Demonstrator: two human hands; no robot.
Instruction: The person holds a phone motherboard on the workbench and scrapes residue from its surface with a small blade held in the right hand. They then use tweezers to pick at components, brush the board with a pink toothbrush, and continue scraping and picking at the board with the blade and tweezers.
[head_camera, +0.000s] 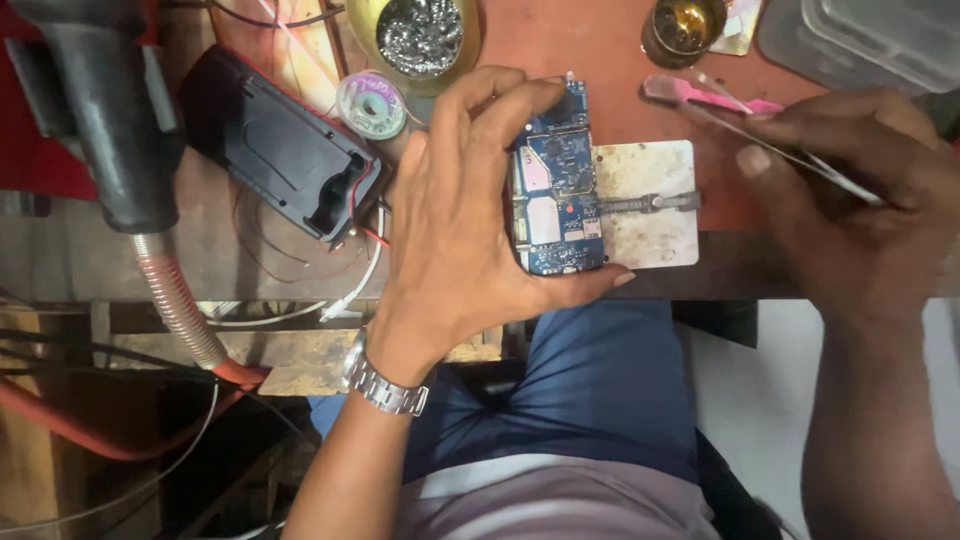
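Note:
My left hand (455, 230) grips a blue phone circuit board (557, 190) by its top and bottom ends, holding it upright against a worn white metal holder plate (650, 205). A metal watch sits on that wrist. My right hand (860, 190) pinches slim metal tweezers (780, 152), whose tip points left, toward the space above the plate. A pink tool (690, 93) lies just behind the tweezers.
A black hot-air handle (105, 120) with a ribbed hose lies at the left. Beside it are a black casing (275, 145) with wires, a solder wick spool (371, 103), a brass tin of metal wool (420, 35), a small round tin (683, 28) and a grey plastic box (880, 35).

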